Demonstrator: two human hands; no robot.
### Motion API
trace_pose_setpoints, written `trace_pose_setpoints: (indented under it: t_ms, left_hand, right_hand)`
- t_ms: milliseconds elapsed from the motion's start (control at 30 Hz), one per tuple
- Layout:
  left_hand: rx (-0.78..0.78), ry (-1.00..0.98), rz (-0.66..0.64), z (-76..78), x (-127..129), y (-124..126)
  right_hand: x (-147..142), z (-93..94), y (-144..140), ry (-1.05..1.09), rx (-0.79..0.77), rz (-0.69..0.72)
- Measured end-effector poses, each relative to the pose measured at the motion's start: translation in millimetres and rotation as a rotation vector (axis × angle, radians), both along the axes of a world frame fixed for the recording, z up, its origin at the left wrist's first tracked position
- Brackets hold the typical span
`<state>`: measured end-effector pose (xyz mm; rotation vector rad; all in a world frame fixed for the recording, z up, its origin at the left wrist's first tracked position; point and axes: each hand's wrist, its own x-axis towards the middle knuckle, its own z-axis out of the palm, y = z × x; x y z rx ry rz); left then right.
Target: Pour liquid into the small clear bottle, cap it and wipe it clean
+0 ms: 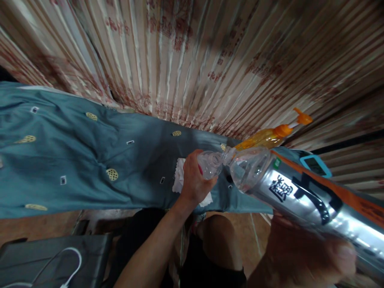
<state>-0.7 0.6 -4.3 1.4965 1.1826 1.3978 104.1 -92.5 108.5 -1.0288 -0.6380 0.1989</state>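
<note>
Looks like a pour in progress: the right hand has a big labelled bottle tipped nearly flat, its open mouth meeting the mouth of a small clear bottle that the left hand holds up. Left fingers are wrapped round the small bottle's body; right fingers curl under the big one, thumb along its side. Both bottles are in the air just off the near edge of the bed, above the person's knees. I can't tell if liquid is actually running yet, the necks are too blurry. I'd say the fiddly bit next is keeping the two mouths lined up and tilting slowly, since any wobble would spill onto the sheet. A white tissue lies on the bed by the near edge behind the left hand, and an orange pump bottle lies beyond, toward the far edge.
</note>
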Motion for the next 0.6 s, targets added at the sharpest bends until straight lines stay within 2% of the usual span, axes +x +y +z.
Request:
trace_pose_setpoints:
  t_ms: [233, 367, 600]
  left_hand:
    - [-0.002, -0.009, -0.008, -0.7, -0.8, -0.2]
    - [-0.001, 0.004, 0.003, 1.2, -0.8, -0.1]
    - [-0.010, 0.010, 0.009, 3.1, -0.2, -0.8]
  right_hand:
    - [-0.5, 2.7, -1.2, 0.001, -0.071, -0.032]
    - [-7.4, 7.2, 0.3, 0.012, -0.057, -0.060]
    - [-13.4, 10.4, 2.6, -0.006, -0.039, -0.005]
